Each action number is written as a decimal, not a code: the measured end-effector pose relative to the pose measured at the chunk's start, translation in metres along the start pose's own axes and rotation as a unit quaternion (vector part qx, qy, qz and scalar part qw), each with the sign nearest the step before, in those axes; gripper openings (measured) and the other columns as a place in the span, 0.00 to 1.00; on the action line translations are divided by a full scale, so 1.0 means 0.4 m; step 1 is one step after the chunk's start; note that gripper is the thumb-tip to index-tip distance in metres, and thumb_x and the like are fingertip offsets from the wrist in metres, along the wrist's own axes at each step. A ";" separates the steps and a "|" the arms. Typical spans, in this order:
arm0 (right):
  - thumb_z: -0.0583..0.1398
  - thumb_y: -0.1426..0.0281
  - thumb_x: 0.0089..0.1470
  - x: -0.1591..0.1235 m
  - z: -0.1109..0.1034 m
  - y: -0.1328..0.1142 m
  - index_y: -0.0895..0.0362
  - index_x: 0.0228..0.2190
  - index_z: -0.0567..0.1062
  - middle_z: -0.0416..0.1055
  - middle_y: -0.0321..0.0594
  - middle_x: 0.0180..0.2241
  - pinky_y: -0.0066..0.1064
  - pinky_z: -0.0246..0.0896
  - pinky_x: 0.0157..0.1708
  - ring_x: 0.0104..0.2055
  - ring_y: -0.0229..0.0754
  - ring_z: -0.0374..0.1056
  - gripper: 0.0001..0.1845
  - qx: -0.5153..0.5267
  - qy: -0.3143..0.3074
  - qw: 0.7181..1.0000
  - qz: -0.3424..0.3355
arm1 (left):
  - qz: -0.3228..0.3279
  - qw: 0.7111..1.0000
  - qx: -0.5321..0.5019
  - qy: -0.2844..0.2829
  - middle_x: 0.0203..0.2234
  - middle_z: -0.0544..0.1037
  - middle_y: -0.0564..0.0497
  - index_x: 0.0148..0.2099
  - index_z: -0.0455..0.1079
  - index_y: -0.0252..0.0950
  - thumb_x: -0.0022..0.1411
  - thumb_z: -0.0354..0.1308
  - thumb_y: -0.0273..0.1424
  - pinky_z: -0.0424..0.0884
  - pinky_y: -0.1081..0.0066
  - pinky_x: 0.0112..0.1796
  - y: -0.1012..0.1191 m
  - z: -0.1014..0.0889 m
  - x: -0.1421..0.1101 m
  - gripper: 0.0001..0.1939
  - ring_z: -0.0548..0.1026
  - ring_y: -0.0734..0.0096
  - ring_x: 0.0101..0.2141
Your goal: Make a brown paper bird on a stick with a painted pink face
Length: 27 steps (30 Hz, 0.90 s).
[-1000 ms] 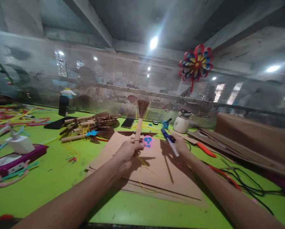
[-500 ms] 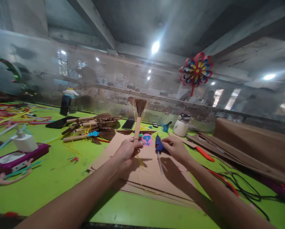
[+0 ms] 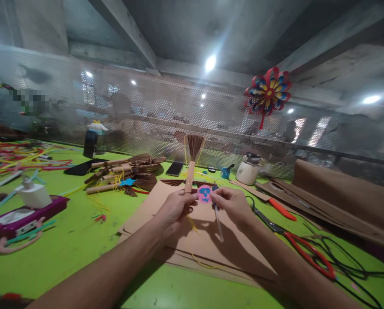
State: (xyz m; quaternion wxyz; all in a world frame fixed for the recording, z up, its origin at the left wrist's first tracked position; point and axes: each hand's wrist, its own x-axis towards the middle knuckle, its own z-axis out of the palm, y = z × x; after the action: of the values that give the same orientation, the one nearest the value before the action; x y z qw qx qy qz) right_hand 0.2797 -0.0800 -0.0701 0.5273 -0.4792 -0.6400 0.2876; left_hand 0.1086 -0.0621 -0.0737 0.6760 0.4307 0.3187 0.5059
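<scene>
My left hand (image 3: 175, 208) is closed round the lower handle of a small upright paper broom (image 3: 190, 174). The broom's pleated brown head fans out on top, with yellow threads at both sides. Beside the handle is a pink paper disc (image 3: 205, 195) with blue markings. My right hand (image 3: 232, 204) pinches the disc's right edge, while my left thumb reaches its left edge. Mostly hidden behind my right fingers lies a blue glue gun, its pale glue stick (image 3: 219, 225) sticking out towards me. Under both hands are brown paper sheets (image 3: 211, 253).
Several more paper brooms (image 3: 127, 169) lie at the left, near a purple power strip (image 3: 27, 214). Red-handled scissors (image 3: 307, 253) and black cables lie at the right. A white jug (image 3: 248, 169), a small blue pot (image 3: 225, 172) and a phone (image 3: 174, 168) stand or lie further back.
My right hand has let go of the glue gun and moved onto the pink disc, now pinching its edge. My left hand still grips the broom. The view has shifted slightly.
</scene>
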 end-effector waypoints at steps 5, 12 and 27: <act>0.64 0.60 0.45 -0.021 -0.025 -0.016 0.61 0.22 0.75 0.61 0.31 0.14 0.26 0.46 0.20 0.18 0.31 0.52 0.15 0.077 0.023 0.997 0.019 | -0.026 0.999 -0.044 -0.005 0.25 0.73 0.46 0.34 0.71 0.27 0.45 0.58 0.21 0.54 0.79 0.20 -0.009 0.001 0.000 0.10 0.64 0.79 0.22; 0.64 0.63 0.46 -0.016 -0.018 -0.036 0.58 0.23 0.78 0.69 0.37 0.23 0.30 0.59 0.28 0.27 0.37 0.63 0.10 0.034 0.089 0.993 -0.067 | -0.052 0.998 -0.022 -0.009 0.21 0.70 0.49 0.31 0.71 0.27 0.48 0.53 0.23 0.57 0.78 0.20 -0.039 0.016 -0.010 0.07 0.64 0.78 0.21; 0.64 0.65 0.44 -0.003 0.016 0.015 0.55 0.22 0.80 0.71 0.46 0.41 0.40 0.63 0.42 0.46 0.49 0.66 0.07 -0.015 0.104 0.992 -0.074 | -0.048 0.997 0.005 -0.054 0.21 0.70 0.52 0.37 0.72 0.30 0.49 0.53 0.27 0.60 0.78 0.23 -0.062 0.035 -0.024 0.12 0.65 0.78 0.22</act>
State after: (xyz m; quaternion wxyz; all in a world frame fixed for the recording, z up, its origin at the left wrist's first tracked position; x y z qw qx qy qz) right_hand 0.2753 -0.0782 -0.0776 0.6031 -0.4660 -0.6198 0.1871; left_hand 0.1281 -0.0781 -0.0903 0.7136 0.4453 0.3043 0.4470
